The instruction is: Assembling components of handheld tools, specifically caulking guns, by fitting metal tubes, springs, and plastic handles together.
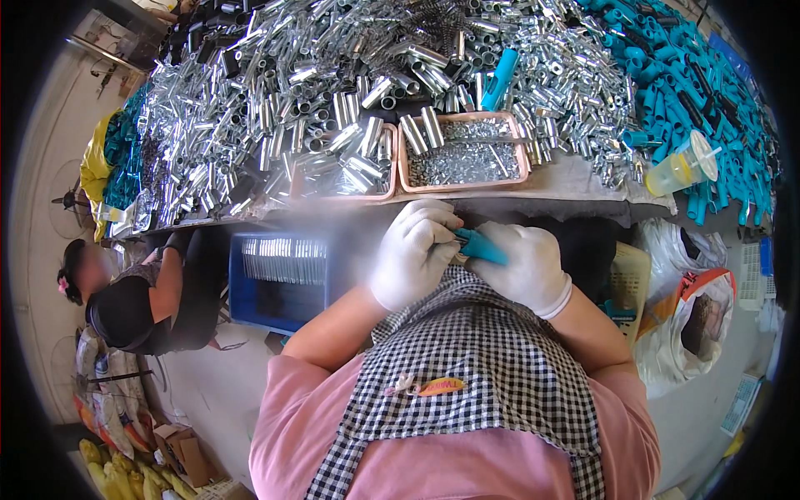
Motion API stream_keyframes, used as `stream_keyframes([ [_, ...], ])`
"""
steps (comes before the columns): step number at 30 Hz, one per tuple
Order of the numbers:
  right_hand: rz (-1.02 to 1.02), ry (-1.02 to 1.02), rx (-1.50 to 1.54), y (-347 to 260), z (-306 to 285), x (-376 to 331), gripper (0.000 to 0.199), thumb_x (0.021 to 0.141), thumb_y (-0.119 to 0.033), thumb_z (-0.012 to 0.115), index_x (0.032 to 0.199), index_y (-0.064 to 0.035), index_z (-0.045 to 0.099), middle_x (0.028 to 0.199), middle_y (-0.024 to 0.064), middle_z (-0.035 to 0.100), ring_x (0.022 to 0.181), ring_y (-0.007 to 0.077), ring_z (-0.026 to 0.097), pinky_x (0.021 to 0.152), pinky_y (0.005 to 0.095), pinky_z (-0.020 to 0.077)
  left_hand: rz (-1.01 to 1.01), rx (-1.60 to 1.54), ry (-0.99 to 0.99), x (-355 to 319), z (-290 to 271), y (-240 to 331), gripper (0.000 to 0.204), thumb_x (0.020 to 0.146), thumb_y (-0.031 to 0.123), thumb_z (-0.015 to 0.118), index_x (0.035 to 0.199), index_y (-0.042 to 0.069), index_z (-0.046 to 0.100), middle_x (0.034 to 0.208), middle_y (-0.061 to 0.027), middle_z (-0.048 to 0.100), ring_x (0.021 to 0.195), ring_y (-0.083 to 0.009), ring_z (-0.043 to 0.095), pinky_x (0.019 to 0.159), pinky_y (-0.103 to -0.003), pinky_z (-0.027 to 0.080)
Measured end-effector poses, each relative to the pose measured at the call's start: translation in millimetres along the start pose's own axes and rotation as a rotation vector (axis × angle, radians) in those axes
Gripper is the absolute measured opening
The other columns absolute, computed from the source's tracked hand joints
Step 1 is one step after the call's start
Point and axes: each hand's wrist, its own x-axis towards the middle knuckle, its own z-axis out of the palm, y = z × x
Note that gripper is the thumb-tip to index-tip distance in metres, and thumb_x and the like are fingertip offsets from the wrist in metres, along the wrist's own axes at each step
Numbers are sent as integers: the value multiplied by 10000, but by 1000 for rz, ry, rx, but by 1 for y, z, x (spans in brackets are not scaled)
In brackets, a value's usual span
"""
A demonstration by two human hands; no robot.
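Both my hands wear white gloves and meet in front of my chest, just off the table's near edge. In my right hand [527, 265], closed fingers grip a teal plastic tube-like part [483, 247]. The fingers of my left hand [417, 252] are pinched together at its other end, where a small dark bit shows. What lies under those fingertips is hidden. Beyond the hands, a pink tray [403, 188] holds small metal pieces, with shiny metal tubes [432, 127] at its left corner. A second tray [388, 197] beside it carries more tubes and clear plastic.
Metal parts [275, 92] heap across the table, with teal parts [700, 92] piled at right near a lidded plastic cup [679, 167]. A blue crate [279, 304] stands at left, near another person [133, 304]. White bags [692, 325] and a yellowish basket [629, 279] are at right.
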Motion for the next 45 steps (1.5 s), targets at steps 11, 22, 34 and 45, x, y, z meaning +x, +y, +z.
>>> stream_keyframes([
  [11, 39, -77, -110, 14, -21, -3, 322, 670, -293, 814, 864, -107, 636, 717, 120, 644, 627, 325, 646, 544, 408, 500, -662, -305, 179, -38, 7, -26, 212, 1035, 169, 472, 970, -8, 568, 926, -126, 683, 786, -165, 671, 747, -316, 562],
  [22, -226, -305, -486, -2, -90, 34, 362, 679, -314, 799, 948, -122, 652, 649, 77, 601, 580, 267, 630, 508, 387, 477, -934, -454, 34, -16, 31, -4, 245, 967, 118, 562, 1136, -34, 655, 832, -89, 700, 730, -121, 668, 687, -269, 546],
  [34, -174, -418, -470, -15, -102, 44, 344, 705, -331, 783, 920, -94, 658, 732, 92, 636, 660, 277, 652, 553, 402, 490, -698, -269, -67, -2, 17, 2, 151, 908, 77, 629, 1018, -22, 660, 849, -141, 688, 749, -228, 685, 681, -325, 550],
  [45, -107, -294, -219, 3, -74, 22, 360, 707, -344, 795, 944, -96, 683, 701, 103, 664, 619, 295, 665, 548, 398, 517, -710, -287, -200, -4, -10, -5, 497, 873, 494, 675, 944, 2, 648, 791, -125, 682, 745, -235, 680, 687, -346, 534],
])
